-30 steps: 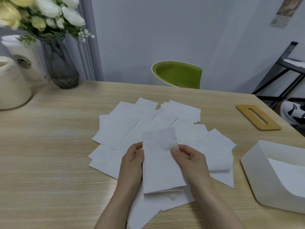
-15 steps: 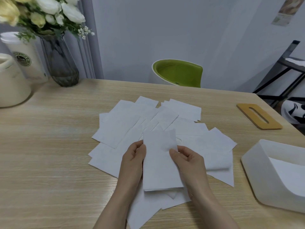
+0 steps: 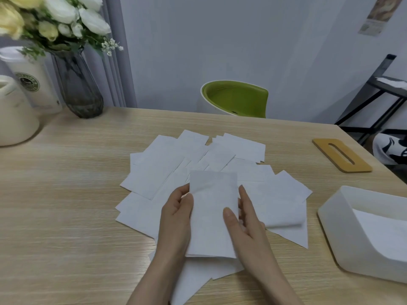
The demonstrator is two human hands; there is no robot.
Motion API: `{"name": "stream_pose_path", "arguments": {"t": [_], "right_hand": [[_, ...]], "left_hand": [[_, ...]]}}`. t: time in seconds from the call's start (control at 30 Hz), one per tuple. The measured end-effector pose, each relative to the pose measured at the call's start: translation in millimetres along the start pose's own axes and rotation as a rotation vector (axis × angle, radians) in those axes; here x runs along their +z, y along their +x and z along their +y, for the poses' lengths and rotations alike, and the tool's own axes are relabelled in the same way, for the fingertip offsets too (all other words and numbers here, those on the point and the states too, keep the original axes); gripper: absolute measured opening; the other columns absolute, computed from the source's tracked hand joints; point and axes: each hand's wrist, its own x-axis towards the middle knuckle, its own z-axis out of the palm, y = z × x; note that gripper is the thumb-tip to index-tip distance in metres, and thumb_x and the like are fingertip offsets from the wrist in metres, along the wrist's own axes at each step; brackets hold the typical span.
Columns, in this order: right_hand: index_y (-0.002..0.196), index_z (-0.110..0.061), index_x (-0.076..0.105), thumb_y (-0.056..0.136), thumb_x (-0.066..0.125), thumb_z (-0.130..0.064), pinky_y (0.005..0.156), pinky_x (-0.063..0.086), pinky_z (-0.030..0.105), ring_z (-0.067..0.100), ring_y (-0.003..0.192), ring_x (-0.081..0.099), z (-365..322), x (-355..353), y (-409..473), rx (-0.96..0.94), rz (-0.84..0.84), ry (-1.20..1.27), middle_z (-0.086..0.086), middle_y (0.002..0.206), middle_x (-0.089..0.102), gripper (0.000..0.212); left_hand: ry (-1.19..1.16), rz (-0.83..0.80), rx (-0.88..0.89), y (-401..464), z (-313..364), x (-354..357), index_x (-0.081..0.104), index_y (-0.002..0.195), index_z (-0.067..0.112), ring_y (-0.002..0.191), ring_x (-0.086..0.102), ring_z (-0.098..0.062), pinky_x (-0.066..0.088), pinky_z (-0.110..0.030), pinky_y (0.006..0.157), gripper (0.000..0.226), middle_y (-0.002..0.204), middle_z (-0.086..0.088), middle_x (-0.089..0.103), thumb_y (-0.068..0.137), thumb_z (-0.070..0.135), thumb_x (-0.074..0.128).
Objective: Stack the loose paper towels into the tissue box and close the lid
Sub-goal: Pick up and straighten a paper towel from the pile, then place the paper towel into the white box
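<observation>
Several loose white paper towels lie spread over the middle of the wooden table. A small stack of towels sits just above them between my two hands. My left hand holds the stack's left edge, thumb on top. My right hand holds the right edge, with its thumb pressed on the top sheet and fingers along the side. The white tissue box stands open at the right, with some towels inside. Its tan wooden lid with a slot lies apart at the far right.
A dark glass vase of flowers, a white cup and a cream jug stand at the far left. A green chair is behind the table. A black rack stands at the right.
The stack has been squared up between my hands. My right thumb has slid down onto the top sheet and its fingers have straightened along the edge.
</observation>
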Motion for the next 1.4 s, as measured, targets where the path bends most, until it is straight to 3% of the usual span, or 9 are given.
{"name": "stream_pose_path", "arguments": {"t": [0.23,0.43,0.63,0.7,0.77,0.87,0.97,1.1,1.4], "right_hand": [[0.142,-0.057,0.011,0.093,0.047,-0.047,0.103,0.030,0.026,0.002,0.122,0.033,-4.3,-4.8,-2.9,0.038,-0.065,0.017,-0.028,0.120,0.041,0.062],[0.143,-0.042,0.031,0.072,0.066,-0.040,0.085,0.046,0.018,0.005,0.095,0.064,1.4,-18.3,-10.9,-0.026,0.015,0.265,-0.010,0.098,0.068,0.079],[0.109,-0.043,0.070,0.075,0.072,-0.022,0.073,0.047,0.017,0.010,0.069,0.056,7.5,-12.7,-29.7,-0.077,0.026,0.322,-0.001,0.071,0.067,0.040],[0.095,-0.041,0.075,0.084,0.067,-0.010,0.072,0.043,0.014,0.010,0.071,0.054,6.5,-17.7,-29.3,-0.096,0.015,0.269,-0.001,0.082,0.072,0.034],[0.090,-0.038,0.076,0.088,0.062,-0.006,0.068,0.041,0.016,0.012,0.068,0.050,3.8,-31.4,-27.5,-0.094,0.018,0.233,-0.003,0.079,0.070,0.035],[0.087,-0.035,0.075,0.092,0.058,-0.006,0.054,0.034,0.015,0.014,0.056,0.037,-2.6,-62.1,-24.4,-0.100,-0.005,0.128,0.002,0.063,0.052,0.035],[0.085,-0.035,0.074,0.090,0.060,-0.008,0.049,0.028,0.013,0.008,0.050,0.032,-8.1,-94.8,-24.2,-0.137,0.039,0.036,-0.009,0.051,0.035,0.031],[0.088,-0.025,0.072,0.085,0.065,-0.007,0.046,0.028,0.009,0.005,0.045,0.028,-14.5,-137.2,-28.8,-0.144,0.183,0.090,-0.007,0.057,0.026,0.020],[0.077,-0.018,0.075,0.079,0.073,-0.008,0.056,0.042,0.017,0.012,0.058,0.049,-2.7,-252.0,-32.5,-0.069,0.433,-0.094,0.017,0.076,0.064,0.011]], "left_hand": [[0.005,-0.055,0.019,-16.4,-0.4,22.8,0.061,0.116,0.028,0.096,0.070,-0.012,0.057,-0.038,0.083,0.026,0.105,0.009,0.073,0.102,0.016,0.044],[-0.056,0.159,0.039,-16.6,-1.1,28.9,0.060,0.114,0.036,0.099,0.068,-0.010,0.055,-0.041,0.089,0.022,0.104,0.014,0.071,0.101,0.025,0.046],[-0.200,0.223,0.015,-23.3,0.2,42.9,0.063,0.103,0.042,0.104,0.067,-0.018,0.052,-0.049,0.094,0.025,0.108,0.007,0.071,0.100,0.023,0.046],[-0.198,0.172,0.014,-27.0,-1.4,42.9,0.065,0.098,0.037,0.098,0.069,-0.021,0.054,-0.046,0.088,0.021,0.104,0.002,0.072,0.098,0.023,0.050],[-0.175,0.124,0.005,-28.3,1.7,36.9,0.064,0.092,0.023,0.071,0.066,-0.024,0.054,-0.037,0.062,0.007,0.090,-0.006,0.069,0.092,0.025,0.057],[-0.062,0.057,-0.037,-23.3,10.9,22.2,0.058,0.071,0.017,0.042,0.040,-0.017,0.028,-0.019,0.037,0.019,0.055,-0.007,0.047,0.088,0.020,0.065],[0.073,-0.129,-0.052,-23.7,30.8,20.2,0.063,0.060,0.023,0.035,0.031,-0.011,0.024,-0.015,0.036,0.026,0.044,0.003,0.042,0.086,0.019,0.067],[0.140,-0.297,-0.060,-30.0,48.2,42.8,0.062,0.058,0.024,0.034,0.030,-0.010,0.021,-0.016,0.037,0.028,0.059,0.000,0.061,0.086,0.023,0.067],[0.290,-0.596,-0.036,-45.8,47.2,152.8,0.048,0.060,0.015,0.035,0.029,-0.007,0.025,-0.015,0.038,0.033,0.051,0.002,0.056,0.088,0.025,0.063]]}}
